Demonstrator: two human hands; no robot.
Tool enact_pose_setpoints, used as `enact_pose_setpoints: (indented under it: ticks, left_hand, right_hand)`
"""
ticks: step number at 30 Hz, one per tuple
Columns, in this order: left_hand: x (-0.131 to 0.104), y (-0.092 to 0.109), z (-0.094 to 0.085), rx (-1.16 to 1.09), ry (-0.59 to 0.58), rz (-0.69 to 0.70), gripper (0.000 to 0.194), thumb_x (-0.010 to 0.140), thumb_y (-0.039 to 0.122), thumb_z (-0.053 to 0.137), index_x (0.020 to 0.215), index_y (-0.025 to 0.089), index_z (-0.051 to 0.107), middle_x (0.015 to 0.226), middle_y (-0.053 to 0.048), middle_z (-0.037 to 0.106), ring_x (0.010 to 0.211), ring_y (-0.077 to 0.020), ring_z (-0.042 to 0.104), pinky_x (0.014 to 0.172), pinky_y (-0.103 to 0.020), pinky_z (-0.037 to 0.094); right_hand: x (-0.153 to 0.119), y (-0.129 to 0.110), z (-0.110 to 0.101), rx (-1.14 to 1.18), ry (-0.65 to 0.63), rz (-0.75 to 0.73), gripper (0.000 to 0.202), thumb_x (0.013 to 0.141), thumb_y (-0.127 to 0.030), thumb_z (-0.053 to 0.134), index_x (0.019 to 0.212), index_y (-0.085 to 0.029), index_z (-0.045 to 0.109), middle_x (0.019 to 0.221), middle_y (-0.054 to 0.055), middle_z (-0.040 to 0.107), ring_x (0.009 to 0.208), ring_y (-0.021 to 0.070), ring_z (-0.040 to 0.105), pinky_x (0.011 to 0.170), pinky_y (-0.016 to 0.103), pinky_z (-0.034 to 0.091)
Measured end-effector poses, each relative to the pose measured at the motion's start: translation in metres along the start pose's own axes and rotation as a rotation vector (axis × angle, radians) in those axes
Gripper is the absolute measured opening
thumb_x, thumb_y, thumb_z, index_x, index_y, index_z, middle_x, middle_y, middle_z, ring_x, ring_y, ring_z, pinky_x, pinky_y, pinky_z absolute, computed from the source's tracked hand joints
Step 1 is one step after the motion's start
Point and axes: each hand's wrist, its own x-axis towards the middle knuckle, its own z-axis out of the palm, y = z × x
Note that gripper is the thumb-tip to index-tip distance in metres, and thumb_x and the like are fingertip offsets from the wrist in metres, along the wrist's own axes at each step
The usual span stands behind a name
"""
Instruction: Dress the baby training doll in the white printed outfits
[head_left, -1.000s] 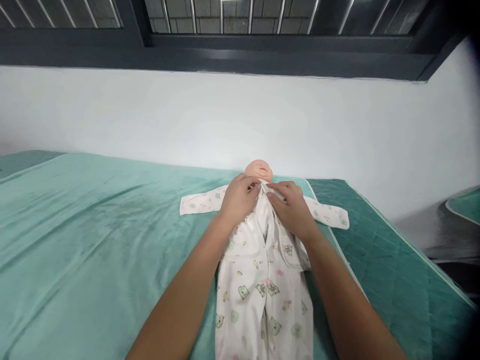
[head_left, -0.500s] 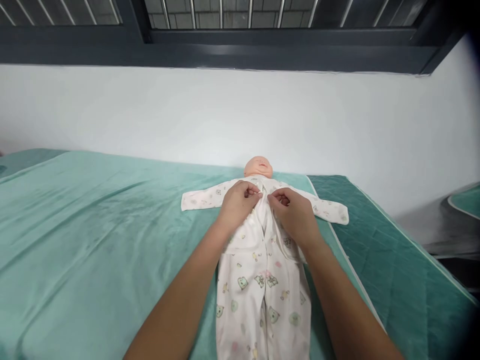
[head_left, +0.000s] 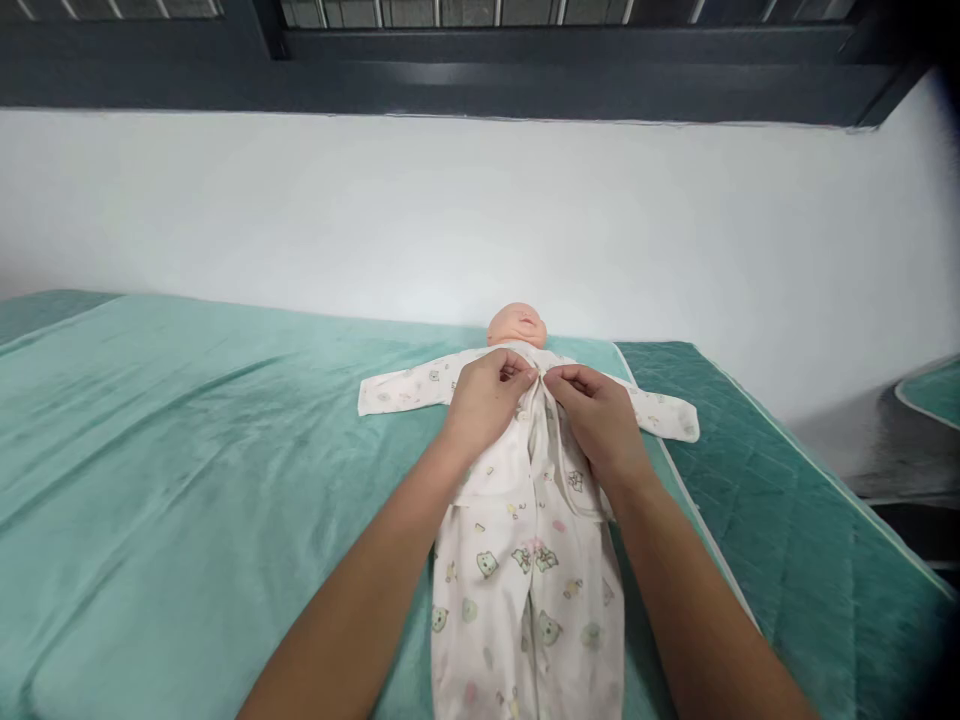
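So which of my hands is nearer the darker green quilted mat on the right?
Right. Your right hand is at the clothing, on the side toward the quilted mat; your left hand is farther away, on the opposite side.

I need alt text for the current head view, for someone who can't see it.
A person's left hand and right hand pinch the front of a printed white baby outfit at chest level. Above it shows a doll's head; the outfit lies on a green sheet, sleeves spread, before a white wall.
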Motion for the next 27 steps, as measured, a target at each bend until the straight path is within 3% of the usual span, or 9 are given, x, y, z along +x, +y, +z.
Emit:
enact_pose_setpoints:
  ticks: [5, 14, 20, 27]
  left_hand:
    - [0.0001, -0.0078, 0.0009, -0.081, -0.028, 0.001, 0.013, 0.084, 0.031, 0.062, 0.083, 0.019, 0.068, 0.079, 0.0, 0.066, 0.071, -0.0123, 0.058, 0.065, -0.024, 0.043]
    - [-0.0023, -0.0095, 0.0022, -0.117, -0.024, -0.039, 0.011, 0.081, 0.029, 0.064, 0.084, 0.019, 0.066, 0.076, 0.0, 0.064, 0.064, -0.0103, 0.056, 0.054, -0.021, 0.04]
    - [-0.0051, -0.0068, -0.002, -0.125, -0.074, -0.038, 0.018, 0.081, 0.023, 0.06, 0.099, 0.021, 0.064, 0.084, 0.0, 0.068, 0.07, -0.0118, 0.06, 0.059, -0.022, 0.044]
    - [-0.0054, -0.0071, 0.0, 0.024, -0.052, 0.014, 0.022, 0.084, 0.035, 0.063, 0.103, 0.023, 0.065, 0.082, 0.0, 0.071, 0.077, -0.0144, 0.063, 0.071, -0.026, 0.046]
  right_hand:
    - [-0.0023, 0.0095, 0.0025, 0.134, 0.009, 0.017, 0.019, 0.077, -0.038, 0.072, 0.086, -0.021, 0.075, 0.087, 0.001, 0.074, 0.084, 0.0171, 0.065, 0.079, 0.028, 0.048]
    - [-0.0047, 0.0028, 0.0007, 0.077, -0.027, 0.023, 0.028, 0.072, -0.039, 0.079, 0.092, -0.019, 0.076, 0.087, 0.004, 0.074, 0.08, 0.0165, 0.065, 0.075, 0.028, 0.05]
    - [-0.0031, 0.0061, 0.0008, 0.007, -0.098, 0.023, 0.032, 0.072, -0.039, 0.078, 0.095, -0.018, 0.071, 0.081, 0.002, 0.069, 0.07, 0.0129, 0.058, 0.067, 0.026, 0.046]
    - [-0.0039, 0.0023, 0.0044, -0.223, -0.072, -0.049, 0.019, 0.075, -0.032, 0.07, 0.09, -0.021, 0.069, 0.072, -0.001, 0.067, 0.064, 0.0135, 0.056, 0.064, 0.027, 0.044]
